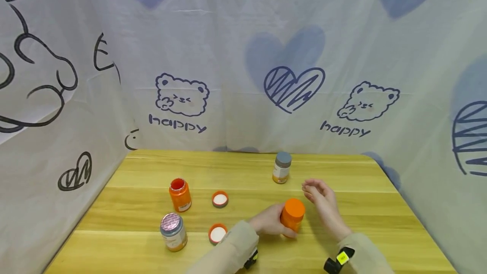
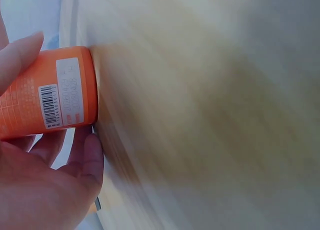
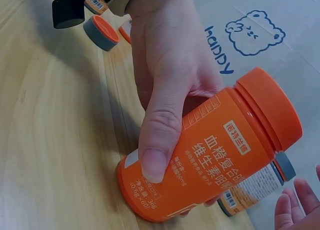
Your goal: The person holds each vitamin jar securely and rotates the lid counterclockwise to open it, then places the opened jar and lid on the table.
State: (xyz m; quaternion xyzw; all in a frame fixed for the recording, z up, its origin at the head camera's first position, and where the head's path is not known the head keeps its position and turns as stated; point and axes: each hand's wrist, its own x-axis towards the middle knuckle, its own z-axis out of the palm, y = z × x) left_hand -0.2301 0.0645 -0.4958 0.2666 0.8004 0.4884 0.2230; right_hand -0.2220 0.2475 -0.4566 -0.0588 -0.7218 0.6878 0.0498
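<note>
My left hand (image 1: 269, 220) grips an orange pill bottle (image 1: 293, 215) around its side, thumb on one face and fingers on the other. The bottle's orange cap (image 3: 270, 107) is on. In the left wrist view, its barcode label (image 2: 59, 97) faces the camera and its base is at or just above the wooden table. To the right of the bottle, my right hand (image 1: 323, 206) hangs apart from it, fingers loosely bent and holding nothing. Only its fingertips (image 3: 305, 195) show in the right wrist view. Behind the hands stands a grey-capped bottle (image 1: 282, 167) with a white label.
On the left stands an uncapped orange bottle (image 1: 180, 195). Nearer is a grey bottle (image 1: 173, 232) with a shiny pinkish top. Two caps, a farther one (image 1: 220, 199) and a nearer one (image 1: 218, 234), lie with their white insides up. A printed cloth (image 1: 236, 54) hangs behind the table (image 1: 125, 206).
</note>
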